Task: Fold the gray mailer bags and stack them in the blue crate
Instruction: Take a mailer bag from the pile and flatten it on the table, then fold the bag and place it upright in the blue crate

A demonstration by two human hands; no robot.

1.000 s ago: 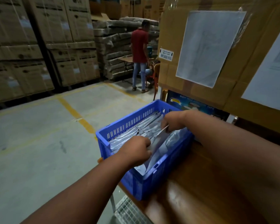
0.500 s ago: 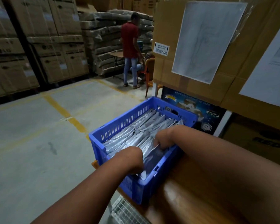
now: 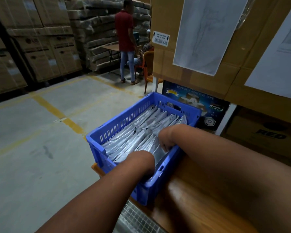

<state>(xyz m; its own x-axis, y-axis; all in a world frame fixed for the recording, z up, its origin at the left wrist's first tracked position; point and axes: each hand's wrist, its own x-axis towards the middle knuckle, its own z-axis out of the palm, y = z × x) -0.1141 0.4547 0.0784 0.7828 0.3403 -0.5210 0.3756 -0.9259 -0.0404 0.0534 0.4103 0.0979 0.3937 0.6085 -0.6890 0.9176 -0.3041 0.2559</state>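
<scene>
both hands reach down into the blue crate [image 3: 124,122] on the wooden table [image 3: 200,199], left hand [image 3: 142,159] and right hand [image 3: 166,140] curled onto the nearest folded gray mailer bags [image 3: 141,132], probably seating it upright against the row.

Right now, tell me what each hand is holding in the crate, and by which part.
Both the left hand and right hand are down on a folded gray mailer bag at the blue crate's near end, at its top edge; fingers hidden, grip unclear.

Head view, looking forward and down.
One wide camera, close above the crate [image 3: 124,118] on the worktop [image 3: 200,199], floor [image 3: 32,148] beyond.
</scene>
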